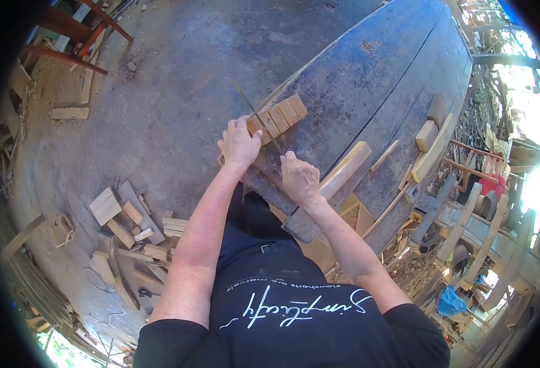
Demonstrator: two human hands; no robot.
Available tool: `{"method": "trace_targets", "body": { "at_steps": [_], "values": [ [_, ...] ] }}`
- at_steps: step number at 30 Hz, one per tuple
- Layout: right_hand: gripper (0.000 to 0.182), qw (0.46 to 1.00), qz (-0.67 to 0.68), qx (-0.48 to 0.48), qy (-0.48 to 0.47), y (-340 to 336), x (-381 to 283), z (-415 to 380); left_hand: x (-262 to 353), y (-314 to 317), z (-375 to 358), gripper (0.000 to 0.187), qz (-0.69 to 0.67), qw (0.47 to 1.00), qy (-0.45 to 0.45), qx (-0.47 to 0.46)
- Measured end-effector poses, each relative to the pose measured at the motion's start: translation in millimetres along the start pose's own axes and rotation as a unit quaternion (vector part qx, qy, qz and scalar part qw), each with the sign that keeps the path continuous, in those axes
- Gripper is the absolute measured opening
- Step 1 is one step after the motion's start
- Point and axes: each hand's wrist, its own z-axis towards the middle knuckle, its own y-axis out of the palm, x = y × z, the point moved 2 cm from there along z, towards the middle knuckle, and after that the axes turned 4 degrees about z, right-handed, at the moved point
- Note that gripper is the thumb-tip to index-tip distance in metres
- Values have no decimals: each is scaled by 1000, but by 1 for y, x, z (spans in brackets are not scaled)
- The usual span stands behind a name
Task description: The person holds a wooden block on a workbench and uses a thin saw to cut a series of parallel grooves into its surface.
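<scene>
On the grey wooden bench [362,92], left hand [240,144] fingers clamp a notched brown wood block [287,115], likely hard, best held by its end; right hand [300,178] fingers grip a thin metal blade [249,105].

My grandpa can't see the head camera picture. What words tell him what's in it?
A bare left hand holds a wooden block with lines across it at the edge of a worn workbench, while the right hand grips a long, thin tool across the block. Other wood pieces lie around.
</scene>
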Motion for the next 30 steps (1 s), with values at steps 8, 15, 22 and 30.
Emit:
{"method": "trace_targets", "body": {
  "at_steps": [8, 15, 22, 30],
  "values": [
    [24, 998, -44, -34, 17, 0, 2, -1, 27, -7, 4, 74, 178, 978, 33, -100],
    [19, 997, -58, -45, 13, 9, 1, -2, 29, 3, 2, 70, 181, 978, 96, -46],
    [14, 1000, 20, -4, 4, 20, -4, 40, 19, 19, 6, 64, 209, 968, 140, -6],
    [11, 996, 13, -77, 48, -2, 14, -27, 18, 11, 7, 65, 176, 973, 148, -11]
  ]
}}
